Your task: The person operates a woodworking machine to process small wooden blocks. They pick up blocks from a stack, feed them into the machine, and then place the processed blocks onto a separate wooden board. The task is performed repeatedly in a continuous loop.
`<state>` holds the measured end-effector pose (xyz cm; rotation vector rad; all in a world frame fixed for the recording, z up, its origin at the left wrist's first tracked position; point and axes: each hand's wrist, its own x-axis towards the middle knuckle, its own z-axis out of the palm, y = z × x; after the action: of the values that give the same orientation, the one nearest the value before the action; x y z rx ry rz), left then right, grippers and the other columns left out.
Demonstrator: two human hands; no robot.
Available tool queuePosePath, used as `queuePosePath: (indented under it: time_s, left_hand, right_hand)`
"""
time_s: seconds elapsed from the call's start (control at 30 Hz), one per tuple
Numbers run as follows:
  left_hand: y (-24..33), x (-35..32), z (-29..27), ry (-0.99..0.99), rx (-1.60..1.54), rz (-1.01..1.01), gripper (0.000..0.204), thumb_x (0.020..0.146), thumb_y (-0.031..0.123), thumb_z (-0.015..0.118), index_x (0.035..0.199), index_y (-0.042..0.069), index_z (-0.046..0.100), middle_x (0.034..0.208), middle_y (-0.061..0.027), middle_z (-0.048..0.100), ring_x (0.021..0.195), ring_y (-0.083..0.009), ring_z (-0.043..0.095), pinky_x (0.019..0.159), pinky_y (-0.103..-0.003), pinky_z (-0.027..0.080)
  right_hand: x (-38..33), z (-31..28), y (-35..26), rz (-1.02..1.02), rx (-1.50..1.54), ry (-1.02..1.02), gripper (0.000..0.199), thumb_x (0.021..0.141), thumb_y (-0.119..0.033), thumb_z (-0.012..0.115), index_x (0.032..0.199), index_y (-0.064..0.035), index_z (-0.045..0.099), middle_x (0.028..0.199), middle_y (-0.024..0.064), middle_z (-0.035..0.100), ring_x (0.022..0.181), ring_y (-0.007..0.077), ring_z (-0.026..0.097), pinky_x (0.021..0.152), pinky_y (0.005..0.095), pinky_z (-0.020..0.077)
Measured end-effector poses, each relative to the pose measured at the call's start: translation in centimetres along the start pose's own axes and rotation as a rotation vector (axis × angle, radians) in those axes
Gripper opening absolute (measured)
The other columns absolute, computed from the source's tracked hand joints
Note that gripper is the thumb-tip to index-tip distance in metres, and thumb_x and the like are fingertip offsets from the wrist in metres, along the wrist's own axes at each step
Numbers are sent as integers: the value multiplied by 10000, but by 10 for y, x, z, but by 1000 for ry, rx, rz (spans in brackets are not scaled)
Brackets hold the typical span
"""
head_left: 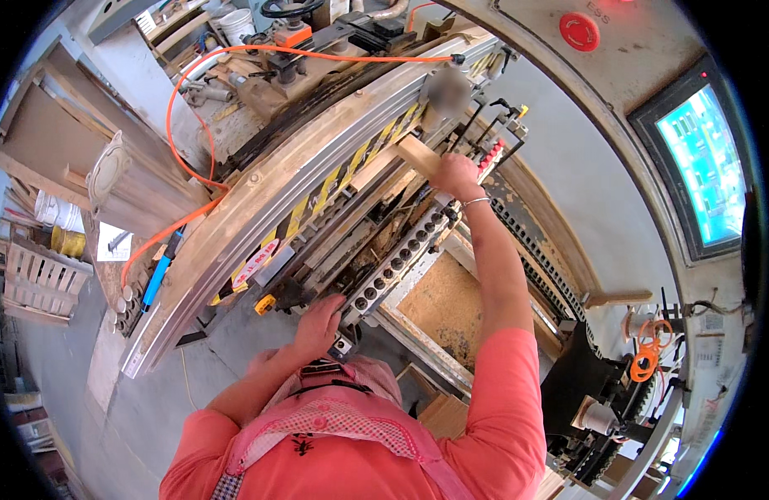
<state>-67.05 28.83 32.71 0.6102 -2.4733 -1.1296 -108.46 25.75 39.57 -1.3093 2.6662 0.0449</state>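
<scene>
Right hand (pixel 456 177) closed around the near end of a pale wooden board (pixel 398 160), fingers wrapped over its edge; thin bangle on the wrist. Board lying slantwise along the machine bed, just beside the yellow-and-black striped guard rail (pixel 334 185). Left hand (pixel 319 323) lower down, fingers curled onto the end of a grey drilling head block (pixel 397 260) studded with one row of round sockets; whether gripping or only resting, impossible to tell. Between the two hands: the block, sawdust and dark machine parts. Beyond the rail, one orange hose (pixel 182 100) looping over the machine top, ending by a blue-handled tool (pixel 157 280). One white bucket (pixel 237 23) at the far top. One red round emergency button (pixel 579 32) on the curved grey housing at upper right; one lit blue-green touchscreen (pixel 703 167) below it. Oblong red-and-white label (pixel 254 265) stuck on the rail's lower stretch. Stacked wooden pallet (pixel 36 279) at far left.
</scene>
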Motion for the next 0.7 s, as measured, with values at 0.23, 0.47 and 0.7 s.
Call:
queuePosePath:
  time_s: [0.23,0.47,0.7]
  left_hand:
    - [17,41,-2,139,-291,-175,412,843,126,596,1222,8,485,1162,-163,574,1078,-293,548,923,-355,416]
    - [20,63,25,-76,-1136,-137,574,824,81,670,1318,49,379,1150,-69,554,1101,-150,511,892,-295,443]
    - [13,36,10,-49,-764,-94,427,820,58,648,1199,15,454,1134,-93,557,1042,-163,542,881,-310,450]
  right_hand:
    - [-71,-24,11,-158,-40,288,244,645,-220,696,808,-45,649,795,135,639,774,299,636,648,401,523]
    - [-197,2,-43,-579,514,-88,365,576,-274,775,813,-32,639,737,132,620,686,275,603,640,355,500]
    - [-200,-13,-55,-536,600,-239,378,572,-265,785,809,-17,626,697,130,605,638,233,600,596,340,474]
